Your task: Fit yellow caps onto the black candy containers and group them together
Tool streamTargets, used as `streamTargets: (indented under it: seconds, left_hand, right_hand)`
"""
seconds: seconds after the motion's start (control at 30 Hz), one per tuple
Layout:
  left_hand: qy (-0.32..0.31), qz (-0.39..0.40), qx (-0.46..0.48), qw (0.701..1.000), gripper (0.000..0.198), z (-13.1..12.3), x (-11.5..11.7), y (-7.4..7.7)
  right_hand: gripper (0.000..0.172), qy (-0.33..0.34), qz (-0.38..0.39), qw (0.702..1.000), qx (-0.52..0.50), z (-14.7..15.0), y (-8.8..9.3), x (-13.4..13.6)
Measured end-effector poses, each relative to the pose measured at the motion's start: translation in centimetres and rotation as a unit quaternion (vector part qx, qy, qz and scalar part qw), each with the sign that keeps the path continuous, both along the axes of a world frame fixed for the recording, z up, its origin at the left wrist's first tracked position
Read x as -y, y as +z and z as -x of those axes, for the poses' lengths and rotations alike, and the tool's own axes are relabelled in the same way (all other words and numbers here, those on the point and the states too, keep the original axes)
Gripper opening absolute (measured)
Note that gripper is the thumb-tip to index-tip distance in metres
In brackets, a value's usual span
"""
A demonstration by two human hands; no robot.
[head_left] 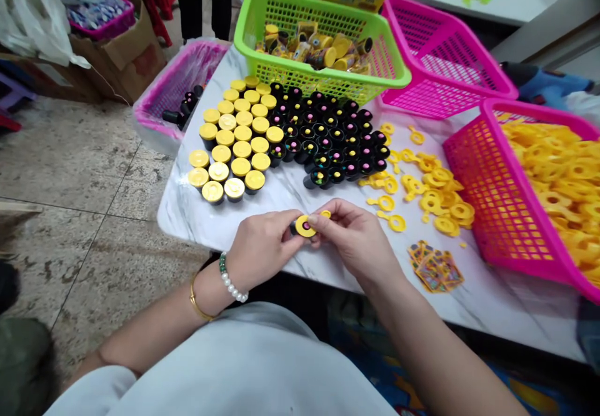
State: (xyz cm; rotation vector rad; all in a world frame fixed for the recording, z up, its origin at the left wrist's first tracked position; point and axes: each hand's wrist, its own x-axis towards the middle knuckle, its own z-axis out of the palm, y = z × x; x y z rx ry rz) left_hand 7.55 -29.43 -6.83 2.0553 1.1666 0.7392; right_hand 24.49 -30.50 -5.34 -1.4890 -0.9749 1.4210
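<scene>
Black cup: in left hand, above table near edge; likely light, stiff, slick plastic; hold by side wall.
Yellow cap: over cup mouth, can't tell if seated; probably thin, slightly springy; take by rim or tab.
Left hand: clamped round cup.
Right hand: thumb and finger pinched together on cap's tab side.

- Bare hands: two
- Lime-green plastic basket: one
- Hot-pink plastic baskets right of it: two
- Standing black cups with round yellow lids: about twenty-seven
- Open black cups: over thirty
</scene>
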Motion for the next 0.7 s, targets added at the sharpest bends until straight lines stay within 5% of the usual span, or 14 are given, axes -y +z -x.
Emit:
streamTargets:
  seconds: [0.3, 0.43, 0.6, 0.7]
  left_hand:
    - [-0.035, 0.034, 0.019, 0.999, 0.017, 0.3, -0.5, 0.3]
    - [-0.026, 0.157, 0.086, 0.984, 0.023, 0.0, -0.5, 1.0]
    - [-0.025, 0.379, 0.165, 0.910, 0.014, -0.4, -1.9, 1.5]
    - [-0.056, 0.401, 0.169, 0.899, 0.015, -0.2, -1.9, 1.3]
  right_hand:
    - [0.036, 0.009, 0.036, 0.999, -0.018, -0.3, 0.1, -0.1]
    - [0.040, 0.026, 0.035, 0.999, -0.004, -0.2, 0.2, -0.1]
    - [0.040, 0.043, 0.008, 0.999, 0.032, -0.2, -0.1, 0.1]
    - [0.039, 0.037, -0.006, 0.999, 0.026, 0.0, -0.5, 0.3]
